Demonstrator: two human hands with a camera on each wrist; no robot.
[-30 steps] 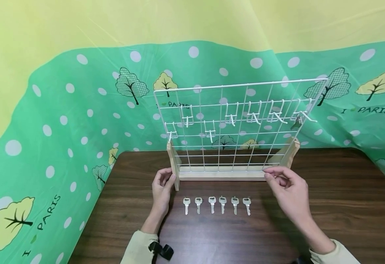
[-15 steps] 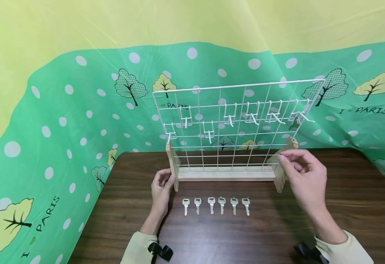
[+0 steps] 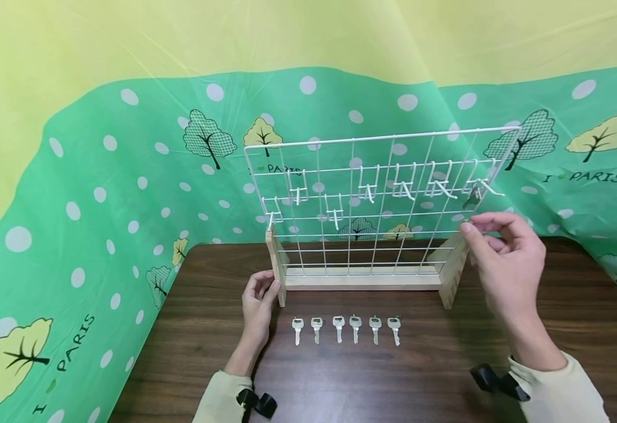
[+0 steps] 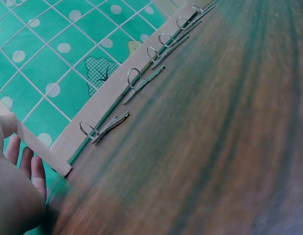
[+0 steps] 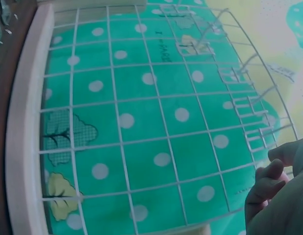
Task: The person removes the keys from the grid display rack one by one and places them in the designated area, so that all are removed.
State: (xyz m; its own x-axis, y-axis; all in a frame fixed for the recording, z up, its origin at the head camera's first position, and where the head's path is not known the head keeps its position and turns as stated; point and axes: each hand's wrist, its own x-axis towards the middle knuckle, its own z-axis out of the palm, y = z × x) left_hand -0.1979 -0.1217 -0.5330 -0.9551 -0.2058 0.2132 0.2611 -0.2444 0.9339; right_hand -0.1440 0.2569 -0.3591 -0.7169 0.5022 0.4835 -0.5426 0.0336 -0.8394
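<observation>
A white wire grid rack [image 3: 362, 252] stands on a wooden base with two wooden end legs. At its left leg [image 3: 275, 267], my left hand [image 3: 258, 302] grips the wood, thumb in front and fingers behind. White hooks [image 3: 405, 189] hang along the grid. From the rightmost hook [image 3: 480, 187] hangs a key [image 3: 471, 198]. My right hand [image 3: 509, 264] is just below that key, by the top of the right leg, fingers bent and thumb near the index fingertip. In the right wrist view, nothing shows in the bent fingers [image 5: 269, 183].
Several silver keys [image 3: 339, 329] lie in a row on the dark wood table [image 3: 361, 382] before the rack; their rings [image 4: 134, 78] stand up in the left wrist view. A green and yellow patterned cloth [image 3: 128, 153] hangs close behind the rack.
My right hand has moved up and to the right, from the base board to near the hanging key. My left hand has stayed on the left leg, and the keys on the table have not moved.
</observation>
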